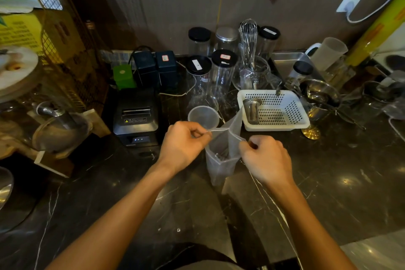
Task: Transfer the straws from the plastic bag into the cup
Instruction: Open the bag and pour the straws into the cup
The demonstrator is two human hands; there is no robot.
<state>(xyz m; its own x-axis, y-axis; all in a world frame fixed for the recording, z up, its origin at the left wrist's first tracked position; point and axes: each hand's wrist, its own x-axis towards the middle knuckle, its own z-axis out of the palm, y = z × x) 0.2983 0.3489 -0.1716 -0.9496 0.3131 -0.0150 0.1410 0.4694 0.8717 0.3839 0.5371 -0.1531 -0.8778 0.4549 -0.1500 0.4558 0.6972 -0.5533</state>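
A frosted clear plastic bag [221, 160] hangs upright between my hands above the dark marble counter [131, 204]. My left hand [184, 144] pinches the bag's top edge on the left. My right hand [266, 158] pinches the opposite edge, so the mouth is pulled apart. Inside the bag, thin metallic straws [221, 155] show dimly through the plastic. A translucent plastic cup [203, 116] stands just behind my left hand, its mouth facing up and nothing visible inside.
A white perforated basket [276, 112] holding a metal strainer cup [252, 109] sits to the right of the bag. Glass jars [222, 72] with black lids and a whisk [248, 39] stand behind. A black receipt printer [135, 116] is at the left.
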